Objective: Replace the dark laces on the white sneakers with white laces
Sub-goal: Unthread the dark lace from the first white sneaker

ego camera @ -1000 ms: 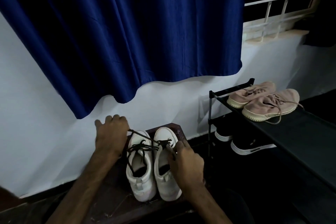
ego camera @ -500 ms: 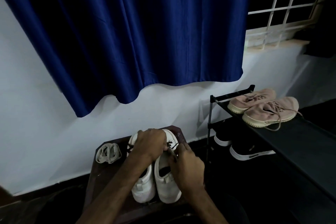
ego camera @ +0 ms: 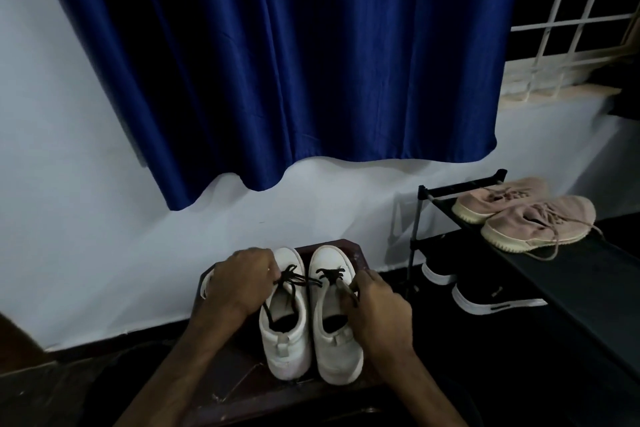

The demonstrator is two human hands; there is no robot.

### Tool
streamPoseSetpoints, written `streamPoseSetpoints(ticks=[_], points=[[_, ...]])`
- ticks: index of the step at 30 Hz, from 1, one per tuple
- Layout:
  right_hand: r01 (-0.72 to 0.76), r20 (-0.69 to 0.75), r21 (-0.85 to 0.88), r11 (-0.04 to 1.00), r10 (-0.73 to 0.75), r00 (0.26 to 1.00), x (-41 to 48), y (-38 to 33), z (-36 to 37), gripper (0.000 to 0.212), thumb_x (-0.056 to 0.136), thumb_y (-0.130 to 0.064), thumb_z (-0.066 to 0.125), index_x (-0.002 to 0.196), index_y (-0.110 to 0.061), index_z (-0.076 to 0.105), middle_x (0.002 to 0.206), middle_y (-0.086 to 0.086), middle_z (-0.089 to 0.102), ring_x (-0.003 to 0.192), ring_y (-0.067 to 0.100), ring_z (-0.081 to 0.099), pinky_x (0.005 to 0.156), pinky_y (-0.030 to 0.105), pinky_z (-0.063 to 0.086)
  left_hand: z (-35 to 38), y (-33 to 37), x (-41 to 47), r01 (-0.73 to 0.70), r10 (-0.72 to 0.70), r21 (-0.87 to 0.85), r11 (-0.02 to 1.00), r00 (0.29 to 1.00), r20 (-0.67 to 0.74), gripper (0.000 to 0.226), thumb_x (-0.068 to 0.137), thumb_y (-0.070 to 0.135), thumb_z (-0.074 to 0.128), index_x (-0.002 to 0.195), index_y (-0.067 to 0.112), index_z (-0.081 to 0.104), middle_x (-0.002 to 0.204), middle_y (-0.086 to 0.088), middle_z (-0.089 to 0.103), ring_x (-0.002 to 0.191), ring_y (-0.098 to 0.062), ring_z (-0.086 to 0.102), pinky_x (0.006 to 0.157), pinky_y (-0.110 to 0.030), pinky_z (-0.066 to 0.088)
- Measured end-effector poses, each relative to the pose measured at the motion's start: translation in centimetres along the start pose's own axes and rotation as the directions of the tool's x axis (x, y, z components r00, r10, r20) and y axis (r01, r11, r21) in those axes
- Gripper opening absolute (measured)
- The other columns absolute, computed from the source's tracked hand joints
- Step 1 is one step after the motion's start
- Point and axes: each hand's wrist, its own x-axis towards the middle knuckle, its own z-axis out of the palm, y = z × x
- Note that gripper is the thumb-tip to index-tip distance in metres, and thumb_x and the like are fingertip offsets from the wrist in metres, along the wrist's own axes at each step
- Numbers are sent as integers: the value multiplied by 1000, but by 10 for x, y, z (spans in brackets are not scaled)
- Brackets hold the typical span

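White sneakers (ego camera: 284, 326) sit side by side, toes to the wall, on a dark wooden surface (ego camera: 239, 388). Dark laces (ego camera: 294, 279) are threaded only near the toes. Left hand (ego camera: 242, 282): grip curled, pinching a dark strand over the left shoe. Right hand (ego camera: 379, 305): grip pinching a strand at the right shoe's eyelets. One strand crosses the gap between the shoes.

Risks, my guess:
- A hard tug drags a light shoe instead of freeing the lace.
- Crossed strands knot or snag in an eyelet.
- Heels sit near the surface's near edge, so a shoe could slide off.
- Dim light hides the eyelets.

Pale strip (ego camera: 205, 282) beside the left hand may be white laces; cannot tell.
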Motion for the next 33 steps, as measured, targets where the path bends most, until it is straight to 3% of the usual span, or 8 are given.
streamPoseSetpoints(ticks=[3,7,16,22,25,28,30,33], points=[[111,-79,57,992,-107,991,11,2,0,24,94,-42,50,112,-28,52,116,-6,48,98,21,61,68,35,51,13,7,3,-190,179,-110,976,979,-98,26,94,38,53,119,29,57,127,10,51,118,-15,45,95,-36,44],[305,27,85,948,-309,951,32,6,4,29,85,-22,54,113,-26,61,117,-5,48,107,19,48,81,35,50,32,20,6,-298,401,-388,872,891,216,80,75,69,63,143,37,39,155,20,26,141,-7,26,115,-39,26],[353,235,52,934,-355,905,58,15,7,17,82,-17,62,96,-25,68,106,-7,50,102,14,49,80,28,44,62,18,3,-292,318,-354,889,948,18,84,64,91,43,132,42,49,136,24,52,126,-3,45,110,-42,29],[0,562,492,870,-318,764,79,12,-19,6,78,-7,64,78,-14,64,87,-5,51,86,0,49,73,11,40,70,19,5,-259,282,-374,891,959,7,83,55,97,44,121,45,50,123,29,54,120,-2,47,107,-51,30],[-433,624,729,531,-255,738,80,20,-21,14,73,-7,67,86,-8,61,84,2,59,81,11,57,71,19,46,72,18,5,-260,275,-368,893,961,-11,85,55,97,42,123,46,48,126,30,51,121,-1,46,109,-53,27],[-693,725,672,260,-39,688,81,23,-19,17,79,-15,58,92,-6,61,79,9,62,71,22,60,65,30,47,74,18,4,-267,276,-370,890,961,-30,88,54,98,42,123,44,50,129,30,49,123,0,45,111,-55,24],[-611,653,667,425,59,755,82,19,-17,12,84,-14,59,85,-4,66,77,10,66,71,23,63,61,27,48,75,18,4,-272,279,-371,888,960,-35,88,55,97,43,124,43,50,131,29,49,125,-1,44,112,-57,21],[-142,390,602,786,-134,911,91,9,-27,6,86,-13,70,88,-8,73,93,5,70,91,19,65,77,23,51,76,18,4,-267,275,-370,890,961,-31,89,57,97,43,125,41,50,131,26,50,125,-3,44,113,-56,19]])
